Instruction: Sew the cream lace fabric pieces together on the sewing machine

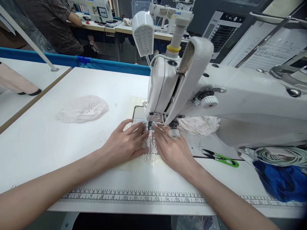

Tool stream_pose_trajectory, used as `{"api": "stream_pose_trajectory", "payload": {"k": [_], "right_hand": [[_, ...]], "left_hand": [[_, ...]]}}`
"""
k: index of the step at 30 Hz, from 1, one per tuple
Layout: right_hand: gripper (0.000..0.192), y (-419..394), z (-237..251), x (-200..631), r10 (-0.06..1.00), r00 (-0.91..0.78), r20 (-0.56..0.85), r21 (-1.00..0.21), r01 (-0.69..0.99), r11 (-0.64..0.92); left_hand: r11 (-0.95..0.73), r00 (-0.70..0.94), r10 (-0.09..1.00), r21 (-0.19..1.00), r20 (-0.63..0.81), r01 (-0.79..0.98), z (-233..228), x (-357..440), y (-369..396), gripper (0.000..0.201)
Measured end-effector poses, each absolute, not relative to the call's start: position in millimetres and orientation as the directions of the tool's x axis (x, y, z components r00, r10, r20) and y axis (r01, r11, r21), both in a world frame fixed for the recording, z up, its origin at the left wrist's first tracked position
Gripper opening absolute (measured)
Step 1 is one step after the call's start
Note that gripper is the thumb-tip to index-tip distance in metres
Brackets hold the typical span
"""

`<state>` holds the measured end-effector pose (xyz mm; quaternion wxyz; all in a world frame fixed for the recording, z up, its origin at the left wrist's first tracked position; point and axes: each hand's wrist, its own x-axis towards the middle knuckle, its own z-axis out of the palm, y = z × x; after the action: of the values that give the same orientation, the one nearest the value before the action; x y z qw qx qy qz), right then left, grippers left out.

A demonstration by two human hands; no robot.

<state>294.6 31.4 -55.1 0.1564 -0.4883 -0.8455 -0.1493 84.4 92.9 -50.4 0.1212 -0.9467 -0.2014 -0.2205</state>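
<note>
A piece of white lace lies under the presser foot of a white sewing machine. My left hand rests on the lace to the left of the foot, its fingers stretched out and spread. From the right side, my right hand lies flat on the same lace, fingertips close to the foot and partly hidden by the machine head. Both hands press the lace down against the bed rather than gripping it. Parts of the lace are covered by my fingers.
Another lace piece lies on the left of the table, and more lace sits behind the needle area. Green-handled thread snips lie at right, near blue cloth and coiled pale tape. A ruler strip follows the front edge. Another person sits beyond.
</note>
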Motion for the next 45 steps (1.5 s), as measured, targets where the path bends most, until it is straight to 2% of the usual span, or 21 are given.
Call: {"api": "stream_pose_trajectory", "payload": {"k": [4,7,9,11,12,15,18,25,40,45], "right_hand": [[0.024,25.1,-47.9,298.2,0.688,-0.545,0.48,0.099,0.812,0.575],[0.016,21.3,-43.3,300.8,0.657,-0.584,0.478,0.034,0.759,0.65],[0.032,20.1,-42.4,301.1,0.678,-0.583,0.448,-0.027,0.749,0.662],[0.048,20.1,-43.7,300.4,0.707,-0.574,0.413,-0.05,0.761,0.647],[0.044,20.4,-44.9,299.8,0.713,-0.57,0.407,-0.034,0.771,0.636],[0.015,21.8,-48.8,298.3,0.674,-0.576,0.463,0.057,0.778,0.625],[0.018,22.2,-50.1,298.5,0.607,-0.604,0.517,0.108,0.75,0.653],[0.015,21.9,-46.5,299.2,0.574,-0.638,0.513,0.091,0.706,0.703],[0.016,25.0,-49.7,300.5,0.568,-0.632,0.527,0.108,0.712,0.693],[0.015,29.6,-52.0,302.0,0.571,-0.624,0.533,0.111,0.721,0.684]], "left_hand": [[-0.953,0.864,0.15,-0.161,0.482,0.255,-47.0,83.2,84.9,0.048],[-0.961,0.868,0.078,-0.194,0.49,0.196,-47.8,82.9,81.0,0.027],[-0.955,0.846,0.084,-0.2,0.526,0.219,-49.7,83.4,81.1,0.016],[-0.958,0.828,0.118,-0.155,0.548,0.24,-51.6,84.3,82.4,0.017],[-0.961,0.819,0.138,-0.124,0.557,0.247,-52.3,84.8,82.9,0.017],[-0.958,0.803,0.187,-0.077,0.566,0.277,-53.0,86.5,82.2,0.016],[-0.938,0.812,0.225,-0.105,0.539,0.33,-52.6,86.5,79.4,0.029],[-0.922,0.849,0.183,-0.213,0.496,0.323,-53.6,82.1,78.3,0.024],[-0.922,0.848,0.177,-0.218,0.5,0.32,-52.6,85.5,83.0,0.024],[-0.91,0.84,0.233,-0.195,0.489,0.366,-52.2,87.8,88.4,0.025]]}}
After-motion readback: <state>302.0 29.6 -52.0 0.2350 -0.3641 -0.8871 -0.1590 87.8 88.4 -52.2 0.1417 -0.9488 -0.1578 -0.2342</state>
